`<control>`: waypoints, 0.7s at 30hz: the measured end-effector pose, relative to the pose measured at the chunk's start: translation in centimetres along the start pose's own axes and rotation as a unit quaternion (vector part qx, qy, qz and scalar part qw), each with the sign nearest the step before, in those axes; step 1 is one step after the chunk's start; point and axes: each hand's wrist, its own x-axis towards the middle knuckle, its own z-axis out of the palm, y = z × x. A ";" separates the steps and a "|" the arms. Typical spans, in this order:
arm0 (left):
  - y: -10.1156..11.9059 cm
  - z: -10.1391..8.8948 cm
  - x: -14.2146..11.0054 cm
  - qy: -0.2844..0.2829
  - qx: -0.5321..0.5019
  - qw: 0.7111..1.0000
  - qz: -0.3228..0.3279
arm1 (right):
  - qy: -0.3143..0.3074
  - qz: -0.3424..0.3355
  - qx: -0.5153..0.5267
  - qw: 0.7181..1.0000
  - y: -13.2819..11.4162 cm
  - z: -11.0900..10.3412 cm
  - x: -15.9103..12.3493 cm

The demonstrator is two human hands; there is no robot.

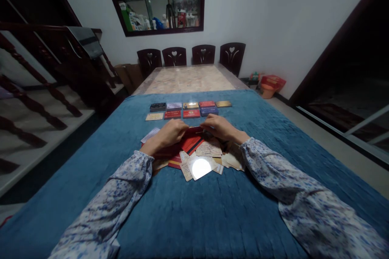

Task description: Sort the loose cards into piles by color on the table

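Above a loose heap of cards, my left hand (173,132) and my right hand (221,126) pinch the two ends of a dark red card (193,130). Its face is in shadow, and I cannot tell whether it is one card or several together. Under it lie a red card with a black stripe (192,144), whitish printed cards (209,148) and a card with bright glare (197,172). Beyond my hands stand two rows of card stacks, among them a black stack (158,107), a red stack (191,113) and a blue stack (209,111).
A blue cloth (188,218) covers the near part of the table; its far marble-patterned top (194,77) is bare. Several dark chairs (203,54) stand at the far end. To the left is a wooden railing (30,71), and an orange bin (268,90) sits by the right wall.
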 end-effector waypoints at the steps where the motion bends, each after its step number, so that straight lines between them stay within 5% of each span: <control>1: -0.1 0.1 0.0 0.005 0.002 1.000 -0.003 | 0.003 0.006 -0.004 1.000 0.0 0.1 0.0; 21: -1.4 2.6 0.3 0.062 -0.004 0.996 -0.058 | 0.018 0.124 -0.049 0.991 -0.8 1.8 0.0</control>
